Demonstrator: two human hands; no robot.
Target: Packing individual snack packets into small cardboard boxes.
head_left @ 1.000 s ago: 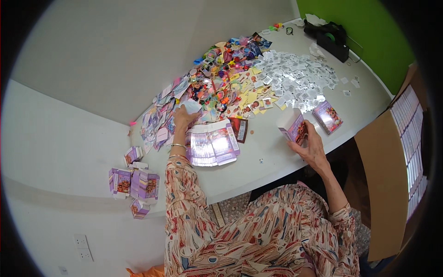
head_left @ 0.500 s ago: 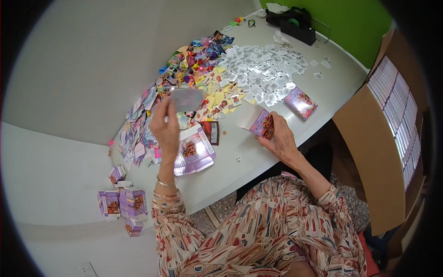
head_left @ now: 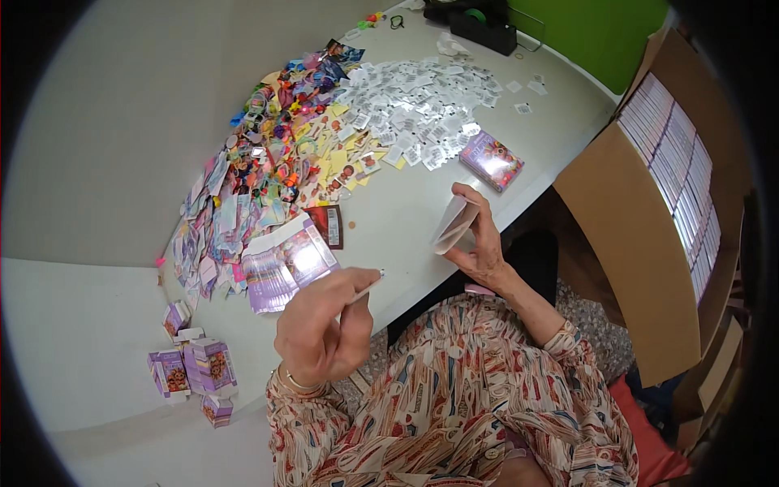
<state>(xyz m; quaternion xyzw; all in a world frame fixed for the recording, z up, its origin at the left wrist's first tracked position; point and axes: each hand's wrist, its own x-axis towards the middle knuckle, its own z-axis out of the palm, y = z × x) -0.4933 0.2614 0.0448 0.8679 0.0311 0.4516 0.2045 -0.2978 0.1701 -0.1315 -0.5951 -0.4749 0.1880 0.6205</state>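
Observation:
In my right hand point(head_left: 480, 243) is a small carton point(head_left: 456, 222), tilted so that its pale, open end shows. Nearer my body, my left hand point(head_left: 329, 323) pinches a thin flat packet point(head_left: 367, 290), seen almost edge-on and apart from the carton. Just beyond that hand, flattened purple cartons point(head_left: 280, 261) lie in an overlapping stack on the table. A closed purple carton point(head_left: 491, 160) lies past my right hand. Beside the flattened stack is a dark red packet point(head_left: 329, 226).
Small white printed slips point(head_left: 426, 101) cover the table's far middle. Colourful trinkets and packets point(head_left: 268, 146) are heaped along the left side. A black tape dispenser point(head_left: 479, 26) stands far back. At right, a large cardboard box point(head_left: 629, 235) holds tightly packed rows. Purple cartons point(head_left: 199, 365) sit at lower left.
My left hand has come back from over the heap toward my body with the flat packet. My right hand has turned the carton so its open end shows. The view has shifted.

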